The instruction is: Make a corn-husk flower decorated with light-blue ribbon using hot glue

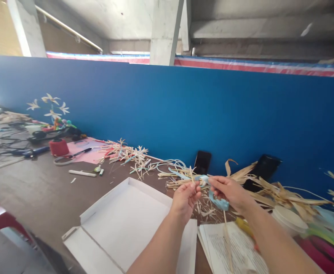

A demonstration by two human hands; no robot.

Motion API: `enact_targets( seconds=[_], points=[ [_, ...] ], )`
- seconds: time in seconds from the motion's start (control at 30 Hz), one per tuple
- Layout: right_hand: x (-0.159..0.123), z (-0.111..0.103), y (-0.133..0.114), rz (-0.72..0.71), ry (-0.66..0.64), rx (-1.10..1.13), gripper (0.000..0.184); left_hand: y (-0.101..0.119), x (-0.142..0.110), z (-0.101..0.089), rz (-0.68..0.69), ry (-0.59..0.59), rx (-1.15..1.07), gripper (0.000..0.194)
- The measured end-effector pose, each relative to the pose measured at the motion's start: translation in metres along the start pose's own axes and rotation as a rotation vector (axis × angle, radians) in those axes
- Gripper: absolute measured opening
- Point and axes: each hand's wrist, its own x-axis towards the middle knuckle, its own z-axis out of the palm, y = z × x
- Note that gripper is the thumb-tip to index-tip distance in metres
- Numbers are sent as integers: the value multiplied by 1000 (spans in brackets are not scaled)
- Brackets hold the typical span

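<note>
My left hand (186,199) is closed in a pinch on the stem of a small cream-coloured flower (192,173) that looks made of dried husk. My right hand (229,191) is closed on a light blue tape strip (203,179), which reaches across to the flower stem. Below the right fingers hangs a loop or roll of the same blue tape (219,202); whether the fingers touch it I cannot tell. Dried husk strips (295,199) and cut scraps lie beyond and beneath the hands. More husk flowers (139,152) are heaped to the left.
An open white box (127,219) lies before me, with printed sheets (232,247) to its right. A phone (202,163) leans against the blue partition (167,106). Further left are a red thread spool (58,147), a white stick (82,173) and cables. A white lid (289,219) sits right.
</note>
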Motion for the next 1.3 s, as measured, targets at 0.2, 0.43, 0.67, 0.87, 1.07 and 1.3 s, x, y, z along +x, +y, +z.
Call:
enact_targets(
  seconds=[0.2, 0.43, 0.67, 0.87, 1.07, 1.3],
  points=[
    [-25, -1, 11, -12, 93, -153, 42, 4, -5, 4, -20, -53, 15, 20],
    [-49, 0, 25, 18, 183, -251, 34, 0, -2, 2, 14, -35, 40, 22],
    [-57, 16, 33, 48, 91, 130, 44, -5, -5, 4, 23, -102, 162, 25],
    [-50, 22, 49, -45, 163, 303, 42, -12, -10, 5, -36, -144, 289, 28],
    [-50, 8, 64, -81, 322, 300, 24, -15, -11, 7, 0, -110, 378, 30],
    [-60, 5, 53, -105, 314, 267, 26, -20, -21, 16, -50, -119, 465, 32]
  ],
)
